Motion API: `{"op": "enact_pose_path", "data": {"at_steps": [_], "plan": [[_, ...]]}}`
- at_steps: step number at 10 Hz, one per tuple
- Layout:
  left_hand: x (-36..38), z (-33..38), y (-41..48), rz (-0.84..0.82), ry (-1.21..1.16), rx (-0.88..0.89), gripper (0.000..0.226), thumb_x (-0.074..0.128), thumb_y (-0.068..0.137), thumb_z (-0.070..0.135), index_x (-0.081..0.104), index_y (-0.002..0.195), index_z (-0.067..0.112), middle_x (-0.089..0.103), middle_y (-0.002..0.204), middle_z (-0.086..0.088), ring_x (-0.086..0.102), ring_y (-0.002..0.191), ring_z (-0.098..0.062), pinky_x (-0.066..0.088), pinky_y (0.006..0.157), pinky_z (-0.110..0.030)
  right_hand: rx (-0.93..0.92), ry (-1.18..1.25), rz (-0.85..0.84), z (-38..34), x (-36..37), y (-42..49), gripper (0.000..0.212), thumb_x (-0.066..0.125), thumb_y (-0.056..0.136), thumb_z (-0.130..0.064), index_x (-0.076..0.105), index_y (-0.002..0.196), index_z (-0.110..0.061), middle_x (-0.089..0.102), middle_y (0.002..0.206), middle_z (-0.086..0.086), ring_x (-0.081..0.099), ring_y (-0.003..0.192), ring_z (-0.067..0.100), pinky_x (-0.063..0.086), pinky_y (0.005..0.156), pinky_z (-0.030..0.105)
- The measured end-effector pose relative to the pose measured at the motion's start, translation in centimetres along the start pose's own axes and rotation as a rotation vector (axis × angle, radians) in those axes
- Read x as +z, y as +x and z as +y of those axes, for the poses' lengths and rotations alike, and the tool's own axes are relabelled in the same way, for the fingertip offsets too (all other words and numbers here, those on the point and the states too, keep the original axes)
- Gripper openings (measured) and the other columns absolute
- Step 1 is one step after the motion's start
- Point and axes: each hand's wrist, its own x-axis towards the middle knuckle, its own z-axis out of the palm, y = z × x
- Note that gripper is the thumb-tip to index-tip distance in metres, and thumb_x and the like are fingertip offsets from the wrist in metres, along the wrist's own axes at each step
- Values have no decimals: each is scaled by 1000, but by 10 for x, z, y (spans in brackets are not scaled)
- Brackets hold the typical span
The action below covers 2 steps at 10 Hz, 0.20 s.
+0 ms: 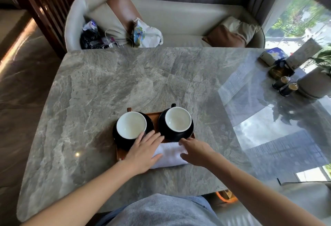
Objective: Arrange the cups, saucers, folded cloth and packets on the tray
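A brown wooden tray (155,115) lies on the grey marble table near me. Two black cups with white insides stand on black saucers at its far side: the left cup (131,125) on the left saucer (150,121), the right cup (178,119) on the right saucer (162,127). A folded white cloth (170,154) lies along the tray's near edge. My left hand (143,151) rests flat with fingers spread on the cloth's left end, fingertips close to the left cup. My right hand (194,151) touches the cloth's right end with fingers apart. No packets show.
At the table's right end stand a tissue box (273,55), a card holder (302,53), dark jars (284,86) and a potted plant (317,82). A sofa (179,19) with cushions and bags lies beyond the far edge. Bare marble (107,82) spreads around the tray.
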Motion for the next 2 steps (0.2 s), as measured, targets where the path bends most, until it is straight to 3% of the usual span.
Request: {"op": "enact_pose_path", "data": {"at_steps": [1,2], "plan": [[-35,-8,9,119,31,-61,67,29,93,51,-1,148,28,-6,159,8,-16,144,-11,-18,112,-39,-61,-20,150,-18,-35,0,40,51,88,-42,49,124,-25,60,125,0,57,113,25,45,77,34],[-83,-17,27,243,102,-123,70,27,92,53,-7,147,29,-12,158,8,-19,143,-13,-22,110,-43,-194,4,416,-38,-78,6,57,44,91,-50,36,141,-23,39,149,1,34,138,23,39,105,42]]}}
